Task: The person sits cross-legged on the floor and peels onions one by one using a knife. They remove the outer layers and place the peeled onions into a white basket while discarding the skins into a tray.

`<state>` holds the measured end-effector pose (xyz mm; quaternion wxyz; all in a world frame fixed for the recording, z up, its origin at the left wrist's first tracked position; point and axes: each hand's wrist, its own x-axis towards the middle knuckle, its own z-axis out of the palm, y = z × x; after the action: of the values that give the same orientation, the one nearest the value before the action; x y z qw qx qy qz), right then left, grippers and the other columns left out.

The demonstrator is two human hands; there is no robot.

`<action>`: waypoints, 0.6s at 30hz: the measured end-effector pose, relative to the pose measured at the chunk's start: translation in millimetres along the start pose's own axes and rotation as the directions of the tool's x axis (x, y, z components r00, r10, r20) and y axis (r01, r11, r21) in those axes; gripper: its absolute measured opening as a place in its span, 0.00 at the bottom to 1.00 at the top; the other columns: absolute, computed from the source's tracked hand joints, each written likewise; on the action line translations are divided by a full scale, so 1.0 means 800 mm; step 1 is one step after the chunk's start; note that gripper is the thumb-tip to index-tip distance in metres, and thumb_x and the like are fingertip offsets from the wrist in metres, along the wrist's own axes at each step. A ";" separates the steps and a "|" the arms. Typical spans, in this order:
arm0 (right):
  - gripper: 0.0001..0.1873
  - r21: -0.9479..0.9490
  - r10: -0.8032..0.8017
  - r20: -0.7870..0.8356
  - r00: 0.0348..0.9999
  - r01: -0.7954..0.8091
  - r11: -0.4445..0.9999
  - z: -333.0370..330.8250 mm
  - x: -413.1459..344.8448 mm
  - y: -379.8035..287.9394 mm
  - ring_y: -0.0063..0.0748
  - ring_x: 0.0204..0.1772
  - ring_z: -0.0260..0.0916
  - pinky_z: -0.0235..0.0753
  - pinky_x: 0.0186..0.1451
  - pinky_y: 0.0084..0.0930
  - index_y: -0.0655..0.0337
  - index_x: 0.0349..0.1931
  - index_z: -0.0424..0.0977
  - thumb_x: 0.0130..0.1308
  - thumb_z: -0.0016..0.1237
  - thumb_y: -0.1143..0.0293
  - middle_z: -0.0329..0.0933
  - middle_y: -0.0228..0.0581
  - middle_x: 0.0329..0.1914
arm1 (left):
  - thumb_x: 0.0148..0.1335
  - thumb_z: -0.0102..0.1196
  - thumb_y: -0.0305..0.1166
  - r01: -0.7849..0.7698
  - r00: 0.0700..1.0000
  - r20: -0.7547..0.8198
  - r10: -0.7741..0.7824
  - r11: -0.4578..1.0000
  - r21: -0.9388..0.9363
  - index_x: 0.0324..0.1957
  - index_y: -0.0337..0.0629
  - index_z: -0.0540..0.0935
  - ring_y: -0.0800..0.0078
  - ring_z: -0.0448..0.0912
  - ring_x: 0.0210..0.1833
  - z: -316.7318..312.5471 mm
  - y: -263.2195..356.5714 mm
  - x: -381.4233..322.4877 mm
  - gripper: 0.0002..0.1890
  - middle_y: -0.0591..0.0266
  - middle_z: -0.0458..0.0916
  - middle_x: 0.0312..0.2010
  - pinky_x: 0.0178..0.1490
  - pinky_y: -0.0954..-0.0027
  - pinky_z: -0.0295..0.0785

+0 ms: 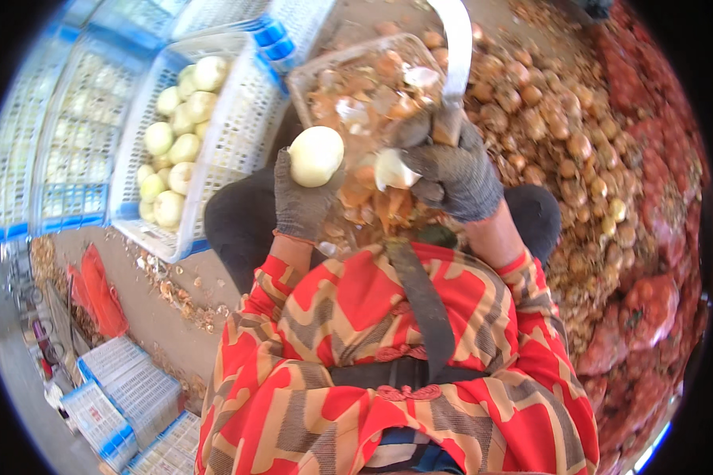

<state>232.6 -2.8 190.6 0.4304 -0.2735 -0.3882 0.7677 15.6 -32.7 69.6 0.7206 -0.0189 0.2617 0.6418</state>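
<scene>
My left hand (306,199), in a dark knitted glove, holds a peeled white onion (316,155) on its palm and fingers. In my gloved right hand (466,166) is the wooden handle of a curved knife (458,47), its blade pointing up and away. The fingers of that hand also pinch a white piece of onion skin (394,170). Beneath and beyond both hands stands a plastic crate (300,89) full of brown and white onion peelings. Peeled onions (184,146) lie in a white and blue crate to the left.
Unpeeled onions (546,119) form a large heap on the right, with red mesh sacks (647,309) beyond it. More crates (77,119) are stacked at the far left, others (131,386) at the lower left. A red mesh bag (104,297) and scattered skins lie on the floor.
</scene>
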 end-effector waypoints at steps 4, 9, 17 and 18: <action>0.10 -0.509 0.081 -0.138 0.987 -0.141 0.849 -0.022 -0.008 0.027 0.20 0.21 0.68 0.68 0.23 0.17 0.63 0.33 0.72 0.53 0.54 0.70 0.73 0.32 0.22 | 0.57 0.51 0.51 -0.334 0.938 0.137 0.318 0.935 0.118 0.57 0.44 0.66 0.53 0.68 0.53 0.039 0.073 0.041 0.30 0.55 0.70 0.53 0.49 0.54 0.72; 0.13 -0.774 0.091 0.029 0.995 -0.036 0.633 -0.017 -0.012 0.063 0.34 0.33 0.72 0.71 0.36 0.32 0.63 0.32 0.72 0.53 0.53 0.63 0.74 0.42 0.27 | 0.60 0.49 0.42 -0.739 0.620 0.209 0.756 0.474 0.479 0.53 0.38 0.69 0.61 0.72 0.49 0.091 0.168 0.089 0.23 0.59 0.74 0.48 0.49 0.65 0.72; 0.15 -0.793 -0.254 0.098 0.962 0.230 0.564 -0.010 -0.005 0.045 0.50 0.38 0.73 0.71 0.41 0.40 0.57 0.33 0.73 0.47 0.51 0.59 0.75 0.49 0.30 | 0.58 0.51 0.36 -0.360 0.923 0.349 0.164 0.048 0.932 0.52 0.35 0.70 0.64 0.73 0.46 0.111 0.019 0.045 0.22 0.57 0.74 0.45 0.49 0.67 0.70; 0.15 -0.837 -0.270 0.088 0.959 0.218 0.503 -0.016 -0.009 0.038 0.51 0.37 0.73 0.71 0.41 0.40 0.57 0.32 0.73 0.47 0.52 0.58 0.74 0.50 0.29 | 0.58 0.51 0.36 -0.335 0.942 0.335 0.011 -0.035 0.942 0.52 0.35 0.70 0.65 0.73 0.45 0.114 -0.014 0.035 0.22 0.56 0.74 0.45 0.48 0.67 0.70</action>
<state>231.9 -14.8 159.0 0.3605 -0.4091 -0.7304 0.4114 58.9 23.8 133.6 0.4559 0.6038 0.5540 0.3473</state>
